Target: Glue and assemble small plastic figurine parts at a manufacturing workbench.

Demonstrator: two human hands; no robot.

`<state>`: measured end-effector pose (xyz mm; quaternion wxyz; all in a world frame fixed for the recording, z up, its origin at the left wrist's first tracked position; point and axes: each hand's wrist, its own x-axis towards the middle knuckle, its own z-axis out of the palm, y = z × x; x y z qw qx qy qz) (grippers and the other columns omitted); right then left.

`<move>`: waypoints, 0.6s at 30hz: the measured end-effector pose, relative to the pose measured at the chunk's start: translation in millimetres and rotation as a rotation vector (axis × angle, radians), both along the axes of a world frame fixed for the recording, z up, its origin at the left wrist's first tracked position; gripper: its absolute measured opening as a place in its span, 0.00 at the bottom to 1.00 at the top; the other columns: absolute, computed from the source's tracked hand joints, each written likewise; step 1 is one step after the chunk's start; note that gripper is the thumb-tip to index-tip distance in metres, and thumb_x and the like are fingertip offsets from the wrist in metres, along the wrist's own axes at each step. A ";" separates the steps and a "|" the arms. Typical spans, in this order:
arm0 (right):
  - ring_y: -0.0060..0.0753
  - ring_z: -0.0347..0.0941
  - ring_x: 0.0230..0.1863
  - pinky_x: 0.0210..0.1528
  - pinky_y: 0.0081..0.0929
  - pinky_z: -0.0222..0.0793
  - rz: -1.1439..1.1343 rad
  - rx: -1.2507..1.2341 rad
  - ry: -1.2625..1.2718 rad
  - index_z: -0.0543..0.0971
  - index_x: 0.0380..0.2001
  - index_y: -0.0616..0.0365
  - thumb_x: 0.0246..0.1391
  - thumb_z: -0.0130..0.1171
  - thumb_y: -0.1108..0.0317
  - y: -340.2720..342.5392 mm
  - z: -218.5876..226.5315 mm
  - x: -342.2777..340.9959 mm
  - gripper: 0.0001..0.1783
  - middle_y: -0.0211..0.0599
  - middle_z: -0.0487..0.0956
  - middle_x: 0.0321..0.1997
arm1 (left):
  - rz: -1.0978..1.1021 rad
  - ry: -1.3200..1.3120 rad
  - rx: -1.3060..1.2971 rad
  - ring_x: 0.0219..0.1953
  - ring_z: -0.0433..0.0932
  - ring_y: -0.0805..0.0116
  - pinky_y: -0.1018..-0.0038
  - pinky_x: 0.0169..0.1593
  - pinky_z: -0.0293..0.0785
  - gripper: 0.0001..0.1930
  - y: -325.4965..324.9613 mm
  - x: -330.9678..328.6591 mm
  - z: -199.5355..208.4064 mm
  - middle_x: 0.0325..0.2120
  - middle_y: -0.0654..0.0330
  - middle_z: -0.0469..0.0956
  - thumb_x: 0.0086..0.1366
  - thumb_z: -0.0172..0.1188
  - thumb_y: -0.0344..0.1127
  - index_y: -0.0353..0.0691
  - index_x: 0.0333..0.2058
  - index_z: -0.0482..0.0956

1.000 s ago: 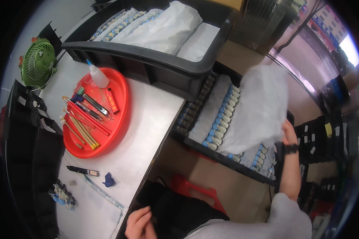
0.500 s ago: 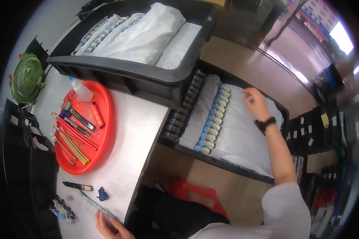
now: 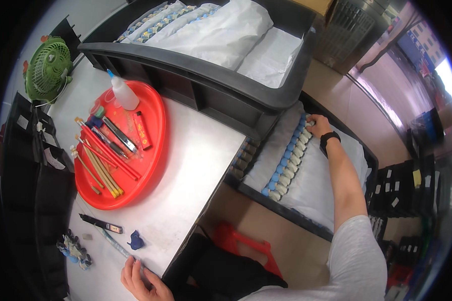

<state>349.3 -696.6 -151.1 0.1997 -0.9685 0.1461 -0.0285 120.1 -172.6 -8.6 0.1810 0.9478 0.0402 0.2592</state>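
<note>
While my left grip [image 3: 146, 282] lies unclenched at the edge of the white surface [image 3: 206, 133], my right grip [image 3: 320, 127], its hold unclear to me, touches the blue-and-cream figurine row [image 3: 290, 158] near the far edge of the black plastic crate [image 3: 266, 198], where dragging sideways could dislodge neighbours.

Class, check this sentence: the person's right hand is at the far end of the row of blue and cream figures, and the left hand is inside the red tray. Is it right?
Not quite: the left hand is at the near edge of the white table, outside the red tray, as the head view shows. The right hand is indeed at the far end of the row of blue and cream figures.
</note>
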 end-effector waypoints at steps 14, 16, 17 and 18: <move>0.47 0.70 0.40 0.43 0.34 0.65 -0.010 -0.093 -0.107 0.75 0.26 0.60 0.27 0.61 0.71 -10.1 -17.2 10.2 0.15 0.47 0.74 0.35 | -0.014 0.035 0.029 0.37 0.71 0.55 0.71 0.37 0.73 0.08 0.6 0.5 0.0 0.37 0.45 0.71 0.55 0.49 0.21 0.28 0.35 0.73; 0.48 0.70 0.40 0.43 0.34 0.65 -0.012 -0.083 -0.114 0.75 0.27 0.60 0.28 0.61 0.71 -13.3 -23.0 10.3 0.15 0.47 0.74 0.35 | -0.012 0.033 0.023 0.37 0.71 0.55 0.71 0.37 0.73 0.08 0.7 0.8 -0.1 0.37 0.45 0.71 0.55 0.49 0.20 0.28 0.34 0.73; 0.48 0.70 0.39 0.43 0.34 0.65 -0.015 -0.076 -0.119 0.74 0.28 0.60 0.28 0.61 0.71 -13.7 -23.6 9.6 0.16 0.47 0.74 0.34 | -0.011 0.034 0.023 0.37 0.71 0.55 0.71 0.37 0.73 0.08 0.3 0.8 0.1 0.37 0.45 0.71 0.55 0.49 0.20 0.28 0.34 0.73; 0.48 0.70 0.39 0.43 0.34 0.65 -0.015 -0.077 -0.118 0.74 0.28 0.60 0.28 0.61 0.71 -14.5 -23.7 10.0 0.16 0.47 0.74 0.34 | -0.010 0.033 0.037 0.37 0.71 0.55 0.71 0.37 0.73 0.08 -0.2 1.1 0.3 0.37 0.45 0.71 0.55 0.49 0.20 0.28 0.34 0.73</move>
